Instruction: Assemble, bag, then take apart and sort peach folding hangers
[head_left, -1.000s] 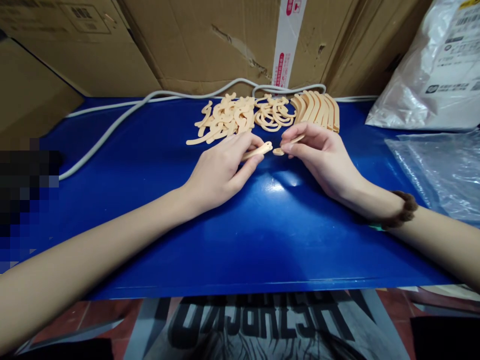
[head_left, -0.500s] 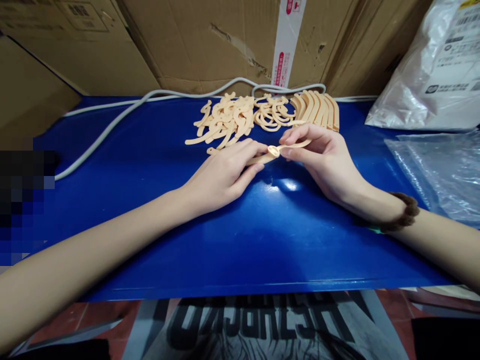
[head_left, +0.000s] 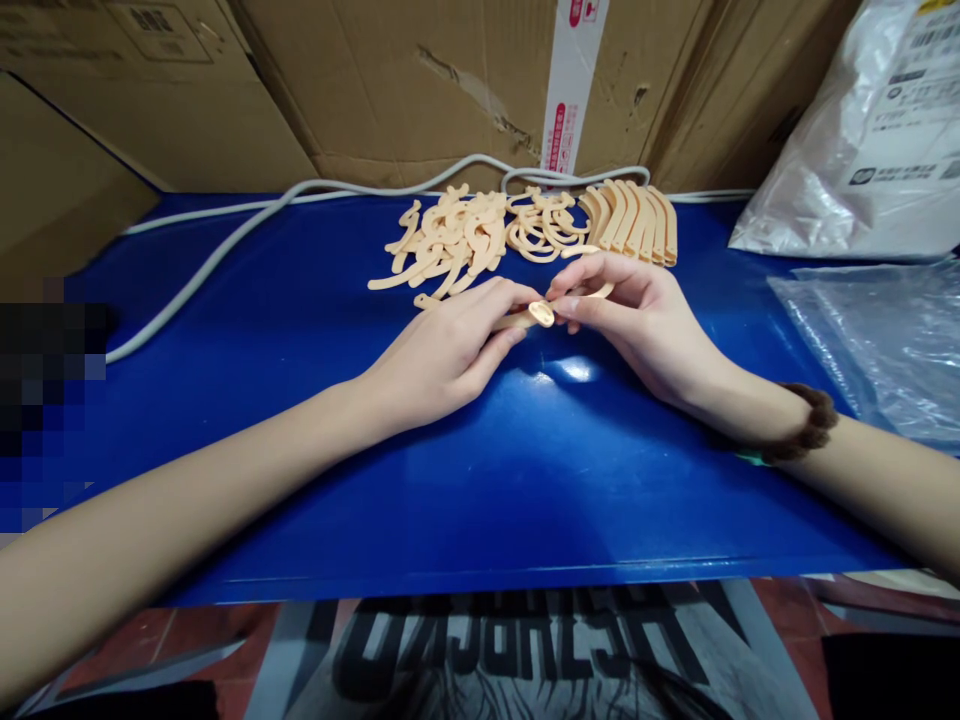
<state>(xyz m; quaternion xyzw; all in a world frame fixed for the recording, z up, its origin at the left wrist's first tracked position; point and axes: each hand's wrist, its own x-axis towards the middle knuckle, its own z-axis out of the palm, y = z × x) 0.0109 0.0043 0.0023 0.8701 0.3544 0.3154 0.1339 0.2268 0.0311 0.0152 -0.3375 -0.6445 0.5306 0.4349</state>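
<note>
My left hand (head_left: 457, 350) pinches a long beige piece with a rounded end (head_left: 541, 314) that points to the right. Just right of it, my right hand (head_left: 630, 315) has thumb and fingers closed on a thin curved beige strip (head_left: 602, 291), its inner end meeting the rounded end. Behind the hands lie a heap of beige curved pieces (head_left: 457, 235), a smaller pile of thin curved pieces (head_left: 546, 225) and a row of wider curved strips (head_left: 634, 220). My fingers partly cover both held pieces.
The blue table (head_left: 480, 490) has a grey cable (head_left: 225, 255) across its back left. Cardboard boxes (head_left: 420, 90) stand behind it. A white plastic package (head_left: 862, 160) and a clear plastic bag (head_left: 885, 340) lie at the right.
My right hand has shifted slightly left, bringing its fingertips closer to the rounded end. That end has tipped a little lower and to the left. My left hand is nearly still.
</note>
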